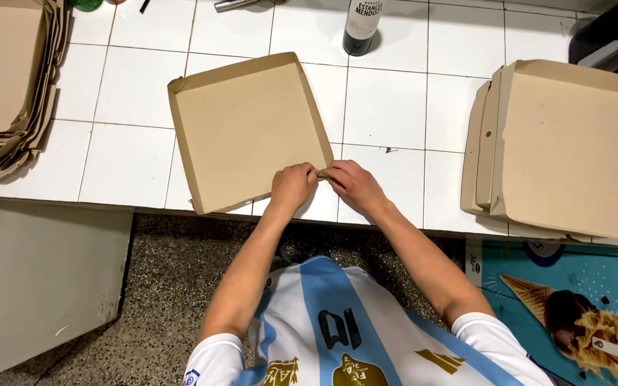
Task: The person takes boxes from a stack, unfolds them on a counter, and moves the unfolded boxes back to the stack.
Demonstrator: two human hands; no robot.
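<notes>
Pinching the near right corner of an open cardboard box, left hand and right hand meeting knuckle to knuckle at the counter's front edge. Both grips narrow, fingers closed on the corner flap where two raised walls join. Seemingly mid-fold, with three walls up and this corner being locked. Judged to need a firm squeeze at the corner while keeping the walls upright. Box lying flat on the white tiled counter, tilted a little, straight ahead of the body.

To the left, a stack of flat cardboard; to the right, well apart, a pile of folded boxes. A dark bottle standing at the back. Below, a speckled floor and an ice-cream poster under the counter edge.
</notes>
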